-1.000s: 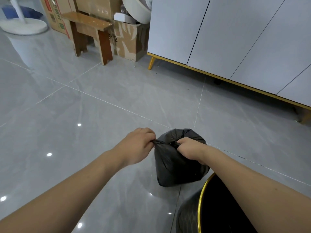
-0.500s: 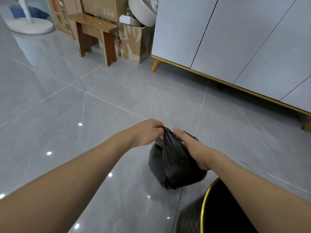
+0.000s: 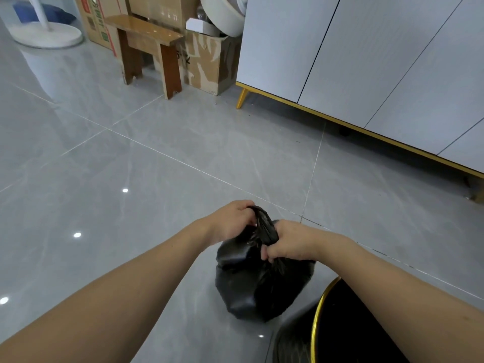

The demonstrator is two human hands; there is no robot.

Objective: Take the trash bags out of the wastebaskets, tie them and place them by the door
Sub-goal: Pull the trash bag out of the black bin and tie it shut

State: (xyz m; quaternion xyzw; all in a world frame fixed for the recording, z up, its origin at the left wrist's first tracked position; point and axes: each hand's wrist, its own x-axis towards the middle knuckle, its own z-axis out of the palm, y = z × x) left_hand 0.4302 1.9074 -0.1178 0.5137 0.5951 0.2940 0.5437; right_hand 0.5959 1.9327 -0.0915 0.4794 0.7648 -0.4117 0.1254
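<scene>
Trash bag (image 3: 258, 281): black, sits on the grey tiled floor (image 3: 157, 205) at about 6 o'clock in the head view, just beside the black gold-rimmed wastebasket (image 3: 318, 310) at 5 o'clock; left hand (image 3: 231, 222) fingers clamped on the twisted neck from the 10 o'clock side, right hand (image 3: 286, 243) fingers curled tight on the gathered plastic at the bag's top; step in hand looks like tying, knot seemingly not finished; to do it well, keep the neck twisted tight, cross the ends close to the bulge, pull both ways evenly so no slack opens, don't yank or the thin plastic may tear; around: grey cabinet (image 3: 366, 61) with gold legs from 12 to 3 o'clock, wooden stool (image 3: 149, 45) and cardboard boxes (image 3: 209, 64) at 11 o'clock, white fan base (image 3: 44, 35) at 10 o'clock; door not in view; wastebasket sits near the right forearm, could get knocked when lifting the bag; otherwise nothing between hands and bag.
</scene>
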